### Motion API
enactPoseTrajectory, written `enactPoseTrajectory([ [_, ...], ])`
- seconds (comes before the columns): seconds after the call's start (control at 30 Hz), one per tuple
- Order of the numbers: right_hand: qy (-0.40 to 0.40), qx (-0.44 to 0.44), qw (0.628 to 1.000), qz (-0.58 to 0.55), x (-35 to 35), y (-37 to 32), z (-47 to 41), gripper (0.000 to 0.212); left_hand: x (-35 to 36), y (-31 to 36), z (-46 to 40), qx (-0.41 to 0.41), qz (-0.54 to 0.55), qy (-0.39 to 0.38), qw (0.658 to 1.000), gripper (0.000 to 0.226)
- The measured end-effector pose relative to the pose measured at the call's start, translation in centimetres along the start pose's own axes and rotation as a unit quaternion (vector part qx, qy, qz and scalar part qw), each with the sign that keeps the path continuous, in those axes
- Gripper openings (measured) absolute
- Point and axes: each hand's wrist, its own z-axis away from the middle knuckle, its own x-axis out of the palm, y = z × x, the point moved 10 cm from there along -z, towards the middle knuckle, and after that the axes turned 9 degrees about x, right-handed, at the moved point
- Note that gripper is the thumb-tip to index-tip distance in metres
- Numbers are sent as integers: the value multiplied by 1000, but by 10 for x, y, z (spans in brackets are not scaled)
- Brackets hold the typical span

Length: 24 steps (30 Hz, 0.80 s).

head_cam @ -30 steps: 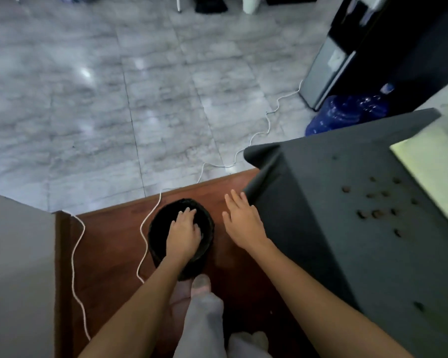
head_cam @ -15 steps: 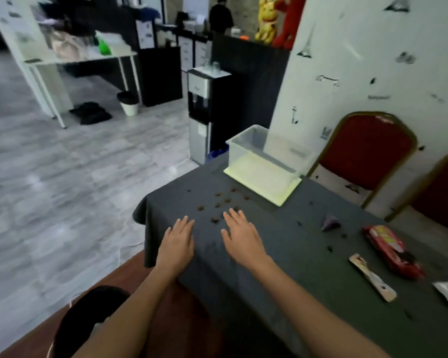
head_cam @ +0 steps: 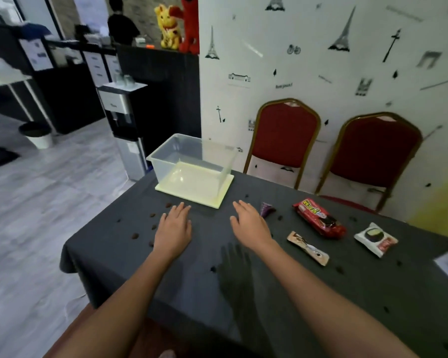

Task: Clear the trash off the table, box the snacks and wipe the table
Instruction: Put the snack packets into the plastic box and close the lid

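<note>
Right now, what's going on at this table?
A person holds both hands over a table with a dark grey cloth, fingers straight, gripping nothing. The left hand is above scattered small brown crumbs; the right hand is near a small purple wrapper. The clear plastic box looks empty. A red snack packet, a brown-and-white bar wrapper and a white snack pack lie unboxed.

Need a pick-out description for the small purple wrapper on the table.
On the dark-clothed table, look just right of the clear box, beside the right hand's fingertips. The purple wrapper lies there, left of the red snack pack. It is the only purple item, cone-shaped and much smaller than the snack packs.
</note>
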Motion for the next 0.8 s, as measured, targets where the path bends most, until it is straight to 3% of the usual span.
enactPoseTrajectory([
  [0.23, 29, 75, 990, -113, -24, -8, -72, 45, -33, -52, -77, -36, 30, 65, 997, 44],
  [0.47, 50, 246, 908, -335, -18, -2, -146, 44, -50, -139, -165, -102, 73, 91, 988, 45],
  [0.6, 39, 304, 872, -383, 5, 3, -175, 47, -30, -191, -208, -153, 138, 52, 977, 53],
  [0.7, 30, 328, 863, -384, 19, 9, -188, 29, -9, -222, -230, -185, 181, 11, 966, 58],
  [0.8, 46, 335, 848, -407, 18, 13, -201, 23, 13, -226, -250, -178, 218, -59, 958, 46],
])
